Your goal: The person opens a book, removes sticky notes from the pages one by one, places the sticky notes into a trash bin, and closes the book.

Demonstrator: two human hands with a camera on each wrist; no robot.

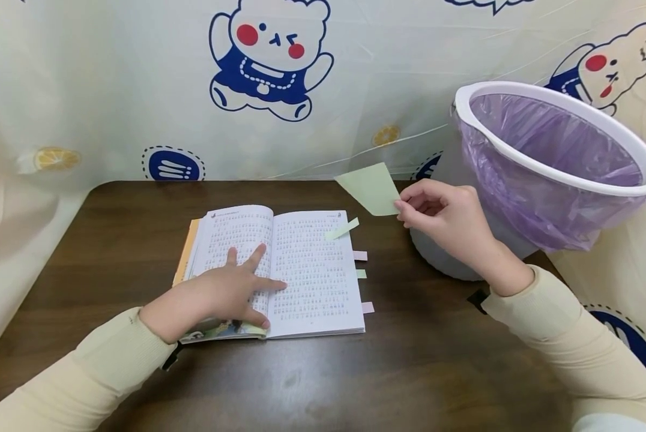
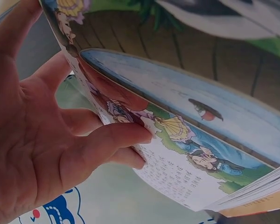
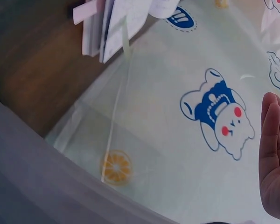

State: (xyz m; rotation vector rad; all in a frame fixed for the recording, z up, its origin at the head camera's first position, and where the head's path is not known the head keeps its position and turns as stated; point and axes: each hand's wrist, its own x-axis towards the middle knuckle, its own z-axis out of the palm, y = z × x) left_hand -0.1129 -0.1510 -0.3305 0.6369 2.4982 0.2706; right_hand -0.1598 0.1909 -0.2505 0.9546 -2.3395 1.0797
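Observation:
An open book [image 1: 312, 270] with printed text lies on the table. My left hand [image 1: 220, 294] rests across its left page, fingers spread, with the thumb near the bottom of the fold. In the left wrist view, colour pictures on a page [image 2: 177, 84] show beside the palm. To the right of the book, my right hand [image 1: 447, 216] pinches a pale green paper slip [image 1: 371, 191] by its corner, between thumb and fingertips. A thin green strip [image 1: 343, 229] sticks to the upper right page and juts past its edge. Only part of the right hand shows in the right wrist view.
A grey bin [image 1: 442, 255] with a white rim [image 1: 561, 157] and a purple bag [image 1: 496, 174] stands just behind the right hand. Pink tabs [image 1: 360, 255] and a green tab [image 1: 361, 274] project from the book's right edge. A patterned sheet [image 1: 139, 90] hangs behind the brown table [image 1: 312, 384].

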